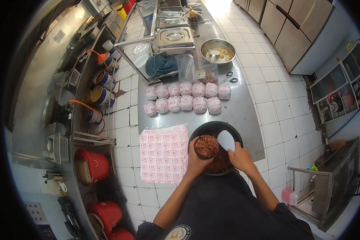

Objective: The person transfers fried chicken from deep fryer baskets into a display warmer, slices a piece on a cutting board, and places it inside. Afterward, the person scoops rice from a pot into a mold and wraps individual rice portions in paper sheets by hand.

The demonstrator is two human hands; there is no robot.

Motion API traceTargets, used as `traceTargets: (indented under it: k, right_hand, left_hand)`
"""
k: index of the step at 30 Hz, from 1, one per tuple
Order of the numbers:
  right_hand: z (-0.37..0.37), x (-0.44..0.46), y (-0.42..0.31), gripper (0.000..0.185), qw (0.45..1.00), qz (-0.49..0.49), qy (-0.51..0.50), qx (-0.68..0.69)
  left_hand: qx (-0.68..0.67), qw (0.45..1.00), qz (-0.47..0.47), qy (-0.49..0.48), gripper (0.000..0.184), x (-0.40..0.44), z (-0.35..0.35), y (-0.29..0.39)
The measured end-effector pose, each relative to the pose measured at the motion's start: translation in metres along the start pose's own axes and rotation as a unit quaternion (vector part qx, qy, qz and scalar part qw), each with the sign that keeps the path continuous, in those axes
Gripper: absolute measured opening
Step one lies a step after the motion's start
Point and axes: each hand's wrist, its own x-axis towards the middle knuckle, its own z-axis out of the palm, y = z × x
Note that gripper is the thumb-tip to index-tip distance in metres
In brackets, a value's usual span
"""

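My left hand (pixel 197 162) is wrapped round a small round container heaped with reddish-brown rice (pixel 207 146); the container itself is mostly hidden. In my right hand (pixel 241 158) is a white rice paddle (pixel 226 140), its flat blade pointing up and away from me, close beside the rice. Both hands are over a black pot (pixel 238 132), with more dark rice (pixel 220 165) showing inside it. Left of the pot lies a stack of printed wrapping paper (pixel 163 154). Beyond it, wrapped rice portions (pixel 186 103) stand in two rows.
Scissors (pixel 229 78), a metal bowl (pixel 218 51) and a plastic bag (pixel 206 73) lie farther up the steel table (pixel 244 104). A metal rack with lidded trays (pixel 175 37) and a blue-green cloth (pixel 162 65) stands at the back. Red buckets (pixel 94 166) are on the left.
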Motion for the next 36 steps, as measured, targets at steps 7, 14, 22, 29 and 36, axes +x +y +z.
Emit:
traceTargets:
  k: [7, 14, 22, 29, 36]
  right_hand:
    - [-0.004, -0.006, -0.006, 0.035, 0.955, -0.159, -0.004, 0.248]
    - [0.001, -0.042, -0.033, 0.033, 0.972, -0.208, 0.028, 0.105]
    - [-0.051, 0.008, -0.010, 0.033, 0.956, -0.180, -0.156, 0.171]
    - [-0.010, -0.028, -0.023, 0.034, 0.966, -0.253, -0.048, 0.006]
    - [-0.027, -0.008, -0.005, 0.035, 0.927, -0.127, -0.133, 0.328]
  left_hand:
    - [-0.148, 0.977, -0.089, -0.121, 0.091, 0.010, -0.021, 0.024]
    - [0.008, 0.993, 0.025, -0.114, 0.090, 0.013, -0.006, 0.040]
    - [0.072, 0.981, 0.006, -0.179, 0.089, 0.021, -0.012, 0.035]
    - [0.075, 0.976, 0.016, -0.205, 0.094, 0.026, -0.024, 0.045]
    - [0.009, 0.994, -0.012, -0.105, 0.091, 0.000, -0.015, 0.040]
